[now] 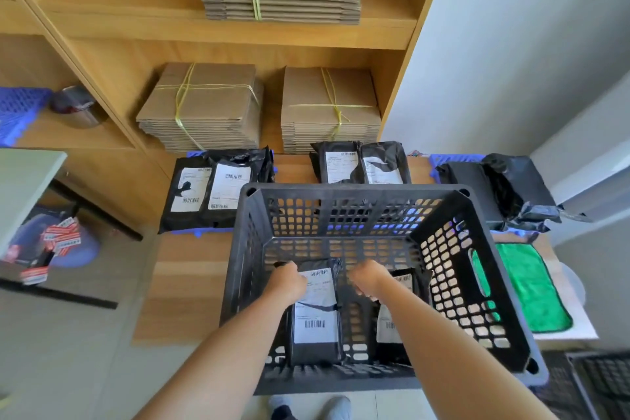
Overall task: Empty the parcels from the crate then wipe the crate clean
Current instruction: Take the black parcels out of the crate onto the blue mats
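A black slatted crate (344,193) stands on the wooden table in front of me. Two black parcels with white labels lie inside it: one on the left (315,320) and one on the right (387,327). My left hand (288,281) grips the top left corner of the left parcel. My right hand (370,278) reaches down over the top of the right parcel, fingers curled; whether it holds that parcel is hidden. A green cloth (531,286) lies flat on the table to the right of the crate.
Black parcels lie on the table behind the crate: a pair at the left (211,187), a pair in the middle (361,164), more at the right (504,187). Bundled flat cardboard (204,106) fills the shelves behind. Another black crate (600,382) sits low right.
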`<state>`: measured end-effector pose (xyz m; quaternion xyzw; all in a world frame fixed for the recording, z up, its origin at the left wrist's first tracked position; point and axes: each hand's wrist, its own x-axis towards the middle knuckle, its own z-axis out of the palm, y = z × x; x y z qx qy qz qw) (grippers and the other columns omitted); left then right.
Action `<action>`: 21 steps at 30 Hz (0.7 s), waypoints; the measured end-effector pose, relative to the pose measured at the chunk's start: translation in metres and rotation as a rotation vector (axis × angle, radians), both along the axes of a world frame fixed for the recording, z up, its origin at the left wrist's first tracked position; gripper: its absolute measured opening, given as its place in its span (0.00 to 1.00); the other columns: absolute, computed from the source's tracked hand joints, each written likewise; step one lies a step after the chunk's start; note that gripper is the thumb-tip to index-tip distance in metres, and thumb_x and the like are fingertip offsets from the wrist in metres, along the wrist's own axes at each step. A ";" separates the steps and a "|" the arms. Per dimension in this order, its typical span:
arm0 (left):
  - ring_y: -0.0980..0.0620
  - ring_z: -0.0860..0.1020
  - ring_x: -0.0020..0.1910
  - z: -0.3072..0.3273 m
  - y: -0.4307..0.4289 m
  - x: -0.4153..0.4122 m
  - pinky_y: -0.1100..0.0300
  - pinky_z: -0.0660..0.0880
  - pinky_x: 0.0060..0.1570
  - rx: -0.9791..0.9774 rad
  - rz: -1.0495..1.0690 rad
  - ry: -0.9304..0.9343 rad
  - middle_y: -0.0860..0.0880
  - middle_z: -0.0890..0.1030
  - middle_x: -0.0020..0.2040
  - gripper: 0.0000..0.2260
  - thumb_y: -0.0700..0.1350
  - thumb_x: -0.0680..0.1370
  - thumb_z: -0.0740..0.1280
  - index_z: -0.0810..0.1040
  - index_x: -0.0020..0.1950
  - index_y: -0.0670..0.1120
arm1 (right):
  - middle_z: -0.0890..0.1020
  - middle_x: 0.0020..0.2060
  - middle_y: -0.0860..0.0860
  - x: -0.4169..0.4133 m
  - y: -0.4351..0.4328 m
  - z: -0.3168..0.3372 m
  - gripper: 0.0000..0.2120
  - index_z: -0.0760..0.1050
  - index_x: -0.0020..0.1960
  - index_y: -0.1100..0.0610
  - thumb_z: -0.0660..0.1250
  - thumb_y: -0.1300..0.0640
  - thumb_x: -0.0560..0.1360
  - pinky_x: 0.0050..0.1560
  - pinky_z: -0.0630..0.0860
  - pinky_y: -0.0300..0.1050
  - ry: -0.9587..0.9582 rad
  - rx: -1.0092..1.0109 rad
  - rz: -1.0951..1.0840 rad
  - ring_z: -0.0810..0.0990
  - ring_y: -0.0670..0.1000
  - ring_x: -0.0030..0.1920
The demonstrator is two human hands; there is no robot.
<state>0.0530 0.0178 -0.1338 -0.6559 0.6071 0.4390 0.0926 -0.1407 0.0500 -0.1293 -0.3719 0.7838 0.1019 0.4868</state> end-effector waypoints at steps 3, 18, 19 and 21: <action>0.44 0.78 0.58 -0.016 0.007 -0.001 0.58 0.72 0.46 0.167 0.113 -0.003 0.41 0.77 0.65 0.18 0.44 0.82 0.59 0.72 0.70 0.39 | 0.78 0.43 0.52 0.018 0.008 -0.012 0.09 0.73 0.55 0.58 0.60 0.53 0.81 0.36 0.75 0.42 -0.108 -0.034 -0.159 0.78 0.52 0.37; 0.49 0.69 0.40 0.037 0.015 -0.003 0.55 0.68 0.46 0.406 0.556 0.274 0.48 0.71 0.46 0.04 0.40 0.84 0.56 0.69 0.53 0.44 | 0.78 0.52 0.57 0.035 0.015 -0.002 0.14 0.74 0.56 0.56 0.67 0.47 0.78 0.40 0.79 0.50 -0.514 0.020 -0.774 0.81 0.57 0.47; 0.49 0.70 0.40 0.044 0.014 -0.002 0.53 0.67 0.50 0.400 0.578 0.303 0.48 0.72 0.45 0.05 0.40 0.83 0.57 0.70 0.50 0.42 | 0.78 0.51 0.57 0.033 0.014 0.007 0.13 0.75 0.57 0.56 0.66 0.48 0.78 0.40 0.79 0.49 -0.516 -0.007 -0.771 0.82 0.57 0.46; 0.48 0.74 0.41 0.061 0.013 -0.003 0.53 0.70 0.50 0.443 0.580 0.354 0.47 0.77 0.44 0.07 0.40 0.82 0.58 0.74 0.48 0.42 | 0.78 0.48 0.55 0.028 0.012 0.027 0.10 0.75 0.55 0.56 0.66 0.50 0.79 0.38 0.79 0.48 -0.509 -0.047 -0.761 0.81 0.55 0.44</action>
